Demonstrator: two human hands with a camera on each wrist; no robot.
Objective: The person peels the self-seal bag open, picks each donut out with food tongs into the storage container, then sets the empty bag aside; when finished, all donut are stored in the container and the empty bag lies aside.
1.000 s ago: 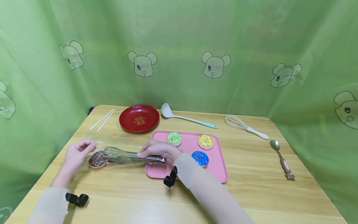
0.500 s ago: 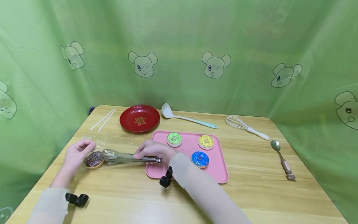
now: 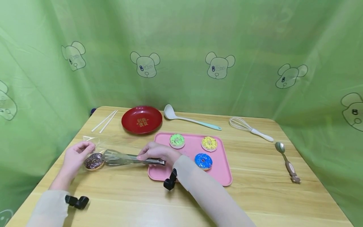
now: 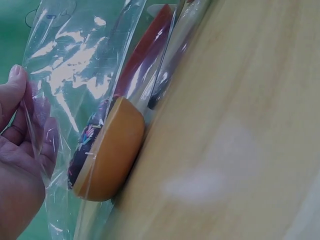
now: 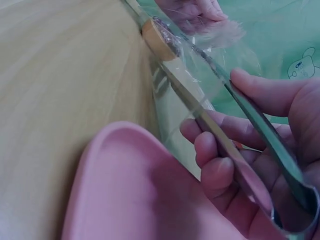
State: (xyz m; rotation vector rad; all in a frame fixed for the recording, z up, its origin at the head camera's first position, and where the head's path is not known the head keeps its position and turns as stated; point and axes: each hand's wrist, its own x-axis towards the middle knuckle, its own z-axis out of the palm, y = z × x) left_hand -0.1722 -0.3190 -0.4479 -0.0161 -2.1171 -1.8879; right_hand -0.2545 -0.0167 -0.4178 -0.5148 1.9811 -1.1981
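Note:
My left hand [image 3: 74, 157] pinches the edge of a clear plastic bag [image 4: 75, 65] at the table's left side. A chocolate doughnut [image 3: 94, 161] with coloured sprinkles lies inside the bag, beside that hand. In the left wrist view it stands out with its tan underside showing. My right hand [image 3: 156, 151] holds metal tongs [image 3: 127, 159] by their arms, thumb on one arm and fingers on the other. The tongs reach into the bag, their ends at the doughnut's right side. Whether the tips touch the doughnut I cannot tell.
A pink tray [image 3: 224, 176] under my right hand bears a green doughnut [image 3: 177, 140], a yellow one [image 3: 209, 143] and a blue one [image 3: 203, 161]. Behind are chopsticks [image 3: 104, 121], a red plate [image 3: 141, 120], a ladle [image 3: 193, 120], a whisk [image 3: 250, 128]; a spoon [image 3: 287, 162] lies right.
The chocolate doughnut has shifted left, deeper into the bag. My right hand moved left with the tongs, then slightly back right, and the tongs' ends look wider apart than half a second ago.

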